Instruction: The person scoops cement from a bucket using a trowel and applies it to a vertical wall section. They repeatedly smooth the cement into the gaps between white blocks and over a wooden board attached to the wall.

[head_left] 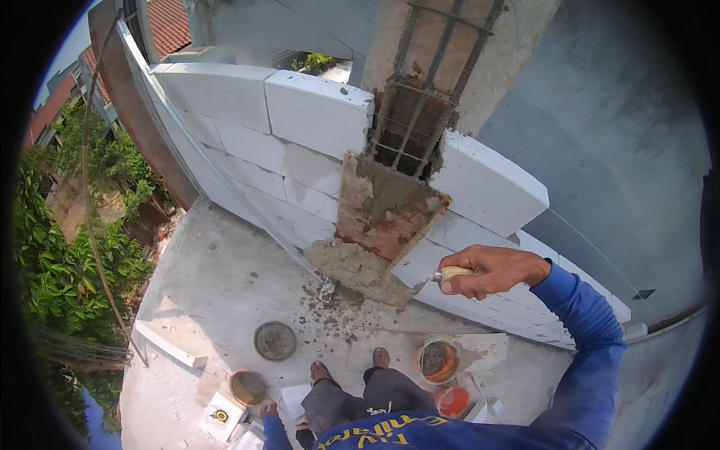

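My right hand [491, 271] is closed around the pale wooden handle of a trowel [457, 271]. Its metal shank points left toward a heap of wet grey mortar [352, 266], and its blade is hard to make out against the mortar. The heap lies at the foot of a mortar-stained board [382, 214] set across the lower part of a column opening. Steel rebar [420, 94] stands in that opening, between white block walls [319, 112]. Low at the left, my left hand [269, 410] hangs near a round bucket [248, 388]; its fingers are too small to read.
Mortar-filled buckets [438, 360] and a red pail [452, 401] stand right of my feet. A round pan [275, 341] sits left of centre. A long metal straightedge [247, 199] leans along the wall. Plants [75, 262] grow beyond the slab's left edge.
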`<action>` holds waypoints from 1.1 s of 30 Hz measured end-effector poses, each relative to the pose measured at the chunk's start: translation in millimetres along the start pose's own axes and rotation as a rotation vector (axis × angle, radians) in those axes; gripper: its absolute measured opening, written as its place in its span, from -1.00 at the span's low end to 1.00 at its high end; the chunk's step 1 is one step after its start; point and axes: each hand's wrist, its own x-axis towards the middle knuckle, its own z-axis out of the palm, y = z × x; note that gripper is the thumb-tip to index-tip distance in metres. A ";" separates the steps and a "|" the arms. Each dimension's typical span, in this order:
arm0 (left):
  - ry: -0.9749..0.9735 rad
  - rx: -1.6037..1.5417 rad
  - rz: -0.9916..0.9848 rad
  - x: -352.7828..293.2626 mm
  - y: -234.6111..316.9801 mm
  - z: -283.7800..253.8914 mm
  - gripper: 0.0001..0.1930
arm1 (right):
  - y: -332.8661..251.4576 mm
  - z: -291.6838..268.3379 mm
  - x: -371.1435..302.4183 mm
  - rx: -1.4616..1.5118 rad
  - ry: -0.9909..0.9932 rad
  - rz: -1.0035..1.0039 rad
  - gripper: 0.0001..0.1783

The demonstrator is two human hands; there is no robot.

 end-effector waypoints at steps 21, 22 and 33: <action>-0.300 -0.039 0.036 -84.8 11.3 106.1 -0.16 | 3.6 24.5 4.3 -0.316 0.578 -0.177 -0.63; -0.288 0.032 0.017 -79.5 5.2 105.2 -0.16 | 11.1 55.7 35.4 -0.167 0.532 -0.209 -0.64; -0.541 0.628 -0.199 -172.3 0.4 167.6 0.01 | 91.8 374.2 425.1 -0.110 0.615 -0.452 -0.53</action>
